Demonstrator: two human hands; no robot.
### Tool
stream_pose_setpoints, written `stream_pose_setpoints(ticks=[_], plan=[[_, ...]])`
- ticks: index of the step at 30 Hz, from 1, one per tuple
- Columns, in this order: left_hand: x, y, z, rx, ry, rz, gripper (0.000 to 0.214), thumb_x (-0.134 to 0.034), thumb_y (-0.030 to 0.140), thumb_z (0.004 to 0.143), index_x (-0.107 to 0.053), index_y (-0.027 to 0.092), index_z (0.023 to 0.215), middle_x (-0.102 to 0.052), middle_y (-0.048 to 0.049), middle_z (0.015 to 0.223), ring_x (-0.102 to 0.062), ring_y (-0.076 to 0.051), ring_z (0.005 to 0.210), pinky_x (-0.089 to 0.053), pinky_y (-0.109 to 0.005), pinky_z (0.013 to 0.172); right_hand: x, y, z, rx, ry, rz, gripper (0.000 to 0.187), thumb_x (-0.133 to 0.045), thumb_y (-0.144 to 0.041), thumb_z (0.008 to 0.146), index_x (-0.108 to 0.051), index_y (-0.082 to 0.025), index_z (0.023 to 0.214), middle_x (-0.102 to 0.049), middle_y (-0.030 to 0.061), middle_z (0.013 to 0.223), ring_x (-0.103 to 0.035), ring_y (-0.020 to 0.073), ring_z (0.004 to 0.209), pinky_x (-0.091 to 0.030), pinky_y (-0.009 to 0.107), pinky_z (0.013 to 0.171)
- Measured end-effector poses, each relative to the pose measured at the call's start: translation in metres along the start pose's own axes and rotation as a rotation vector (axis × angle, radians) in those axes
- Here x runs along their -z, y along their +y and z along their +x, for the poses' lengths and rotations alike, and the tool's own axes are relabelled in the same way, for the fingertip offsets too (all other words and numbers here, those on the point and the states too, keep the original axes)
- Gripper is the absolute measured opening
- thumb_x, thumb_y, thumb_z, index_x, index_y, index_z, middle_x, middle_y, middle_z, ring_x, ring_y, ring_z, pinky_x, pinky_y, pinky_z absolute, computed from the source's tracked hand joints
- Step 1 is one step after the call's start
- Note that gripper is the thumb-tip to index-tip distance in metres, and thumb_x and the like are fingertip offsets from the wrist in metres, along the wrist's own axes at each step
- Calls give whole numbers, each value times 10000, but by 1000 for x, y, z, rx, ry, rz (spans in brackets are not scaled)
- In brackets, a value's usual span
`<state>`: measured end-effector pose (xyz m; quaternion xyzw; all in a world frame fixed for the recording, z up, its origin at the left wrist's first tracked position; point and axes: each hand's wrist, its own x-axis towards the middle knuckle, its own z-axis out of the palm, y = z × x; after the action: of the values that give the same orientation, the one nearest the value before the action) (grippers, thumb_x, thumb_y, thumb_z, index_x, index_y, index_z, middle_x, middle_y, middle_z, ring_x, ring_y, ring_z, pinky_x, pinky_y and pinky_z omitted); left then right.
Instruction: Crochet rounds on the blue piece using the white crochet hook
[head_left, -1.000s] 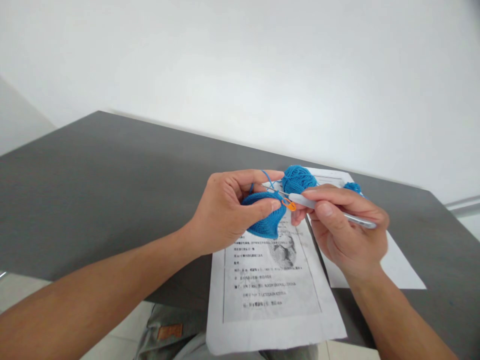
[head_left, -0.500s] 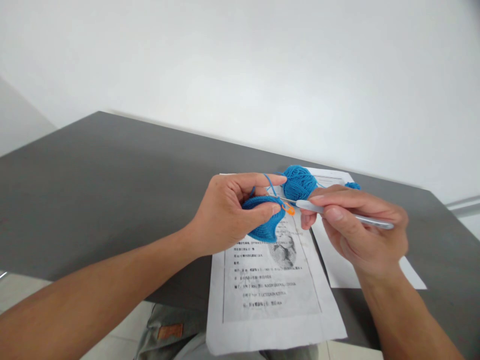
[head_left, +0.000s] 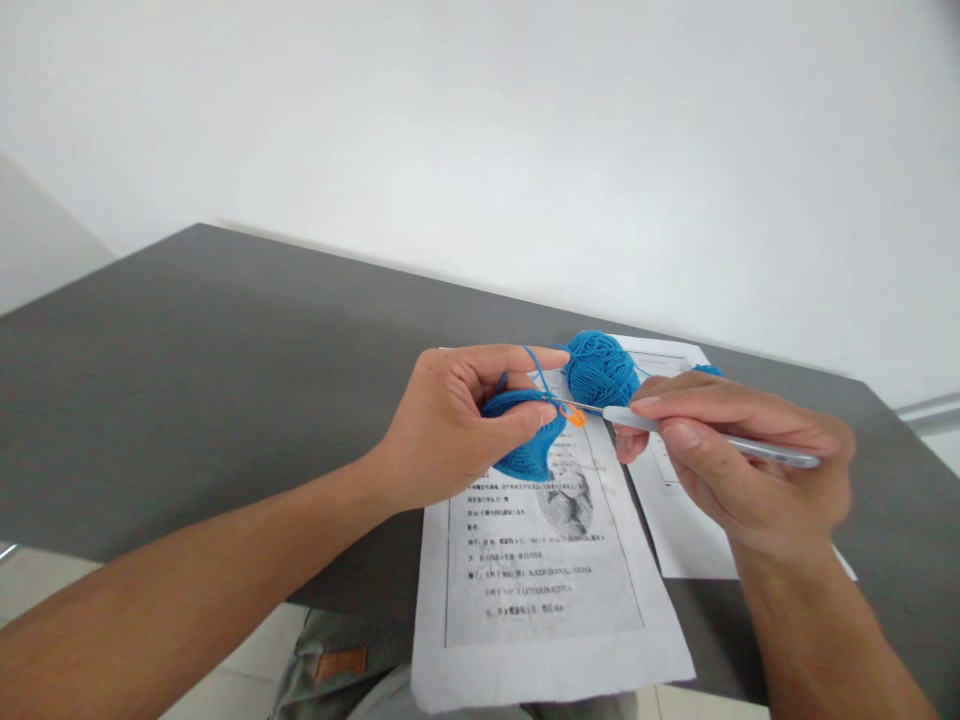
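Observation:
My left hand (head_left: 469, 415) pinches a curved blue crochet piece (head_left: 531, 455) between thumb and fingers, its index finger stretched out with blue yarn (head_left: 534, 362) running over it. An orange stitch marker (head_left: 573, 415) hangs at the right edge of the piece. Held like a pen, a crochet hook (head_left: 631, 417) with a pale grey handle lies in my right hand (head_left: 757, 465). Its thin metal shaft reaches left to the top edge of the crochet piece, beside the yarn. The hook's very tip is too small to make out.
Just behind the hands sits a blue yarn ball (head_left: 600, 368) on papers. A printed sheet (head_left: 547, 620) with text and a picture overhangs the table's front edge. Another sheet (head_left: 694, 545) lies under my right hand, with a small blue yarn item (head_left: 707, 370) behind. The grey table (head_left: 262, 330) meets a white wall.
My right hand has moved to the right with the crochet hook, drawing its shaft back a little. My left hand and the crochet piece have shifted only slightly left.

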<state>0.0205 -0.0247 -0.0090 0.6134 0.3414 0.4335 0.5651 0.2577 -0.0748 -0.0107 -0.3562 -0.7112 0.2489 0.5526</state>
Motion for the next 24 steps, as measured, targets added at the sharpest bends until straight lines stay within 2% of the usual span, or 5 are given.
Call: stream_pose_setpoints(ticks=[8, 13, 15, 20, 24], plan=[[0, 0, 0, -75, 59, 91, 351, -821, 185, 773, -876, 163, 1119, -667, 11, 689, -535, -99, 601, -452, -218, 541, -5, -8, 2, 35, 20, -84, 255, -769, -184, 968, -866, -349, 1136, -812, 25, 797, -716, 227, 691, -591, 443, 648], [-1, 1, -1, -122, 97, 185, 49, -818, 200, 787, -849, 183, 820, -757, -30, 757, -667, -164, 712, -542, -255, 610, -4, -11, 3, 50, 10, -167, 338, -775, -155, 948, -851, -401, 1166, -807, 10, 786, -719, 241, 688, -596, 450, 615], [0, 0, -2, -145, 93, 229, 50, -805, 202, 807, -818, 189, 761, -780, -37, 788, -708, -184, 765, -571, -268, 658, -3, -12, 2, 68, -4, -214, 364, -790, -152, 933, -845, -411, 1183, -812, 5, 800, -728, 242, 700, -599, 446, 613], [1, -6, -2, -219, 92, 369, 85, -764, 229, 884, -832, 189, 854, -826, -41, 868, -749, -185, 799, -588, -275, 706, -2, -13, 1, 157, -42, -329, 426, -796, -125, 917, -828, -408, 1234, -846, 4, 903, -766, 243, 733, -636, 439, 650], [-1, -11, -1, -343, 146, 502, 129, -718, 147, 893, -839, 193, 892, -870, -32, 982, -766, -154, 763, -591, -249, 689, -5, -14, 2, 309, -82, -446, 467, -791, -27, 883, -819, -320, 1246, -851, 27, 948, -802, 236, 780, -678, 400, 672]])
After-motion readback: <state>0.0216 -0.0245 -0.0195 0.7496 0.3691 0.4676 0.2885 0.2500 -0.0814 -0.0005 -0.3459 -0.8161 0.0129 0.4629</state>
